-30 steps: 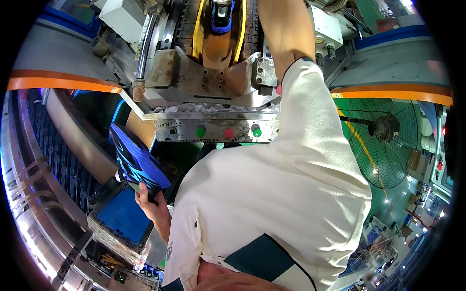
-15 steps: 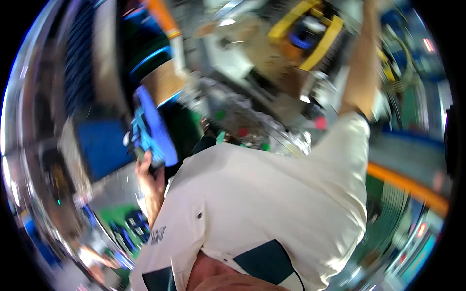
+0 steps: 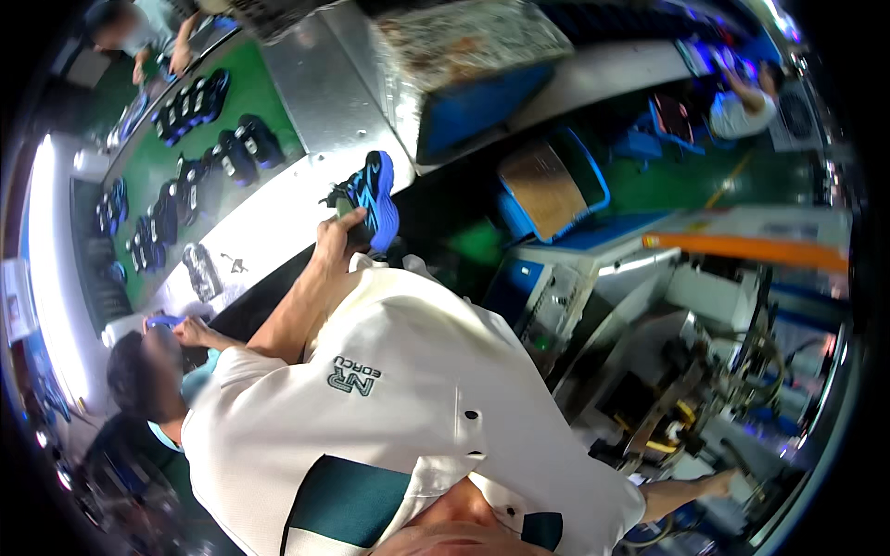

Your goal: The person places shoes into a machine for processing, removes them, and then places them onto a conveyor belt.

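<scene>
Factory floor fills the head view: a green conveyor belt [image 3: 185, 148] runs along the far left, carrying rows of dark blue-and-black shoes [image 3: 199, 102], with a bare metal ledge [image 3: 324, 74] beside it. From my remote seat I see the left hand [image 3: 334, 239] raised ahead of the white shirt [image 3: 399, 398], fingers wrapped tight around the heel end of a blue shoe [image 3: 369, 196]. That shoe stands nearly upright, sole side facing right, near the edge of the metal ledge and just left of a blue-sided block [image 3: 473, 102]. The right hand [image 3: 721, 482] sits far down at the lower right, resting at a grey machine [image 3: 686, 389] with yellow parts; I cannot tell whether its fingers are spread or closed. At the near left, another person's hand [image 3: 190, 329] holds something small and blue over a white surface. 1 more worker [image 3: 742, 107] sits at the far right.
</scene>
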The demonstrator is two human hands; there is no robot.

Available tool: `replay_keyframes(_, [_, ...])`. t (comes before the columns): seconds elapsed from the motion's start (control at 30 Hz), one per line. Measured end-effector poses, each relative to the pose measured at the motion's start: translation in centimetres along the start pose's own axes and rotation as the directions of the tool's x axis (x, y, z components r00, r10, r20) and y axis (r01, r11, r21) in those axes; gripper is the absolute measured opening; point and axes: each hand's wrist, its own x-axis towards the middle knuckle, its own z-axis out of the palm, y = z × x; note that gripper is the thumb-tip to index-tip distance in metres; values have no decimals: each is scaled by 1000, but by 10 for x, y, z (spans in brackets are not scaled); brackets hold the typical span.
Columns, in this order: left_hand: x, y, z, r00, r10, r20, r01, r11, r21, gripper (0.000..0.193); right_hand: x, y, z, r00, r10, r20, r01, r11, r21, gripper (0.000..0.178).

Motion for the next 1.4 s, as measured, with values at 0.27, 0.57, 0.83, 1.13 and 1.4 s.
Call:
replay_keyframes(0.27, [213,107,-121,860,331,-389,-280,942,183,16,-210,-109,90,895,138,425,-336,835,436,15])
replay_keyframes(0.57, [359,116,-176,740,658,-140,-267,479,837,47,-427,-347,106,638,-250,729,-348,751,561,48])
replay_keyframes(0.83, [204,107,-58,819,574,-27,-549,795,258,51,-573,-582,40,471,-857,211,130,304,944,21])
replay_keyframes(1.13, [38,139,142,611,518,599,-531,829,-174,76,-796,-698,-47,76,-774,-628,-231,-627,744,23])
replay_keyframes(1.4, [-8,158,249,350,542,764,-805,592,-51,73,-719,-728,110,268,-954,-132,-125,-170,977,9])
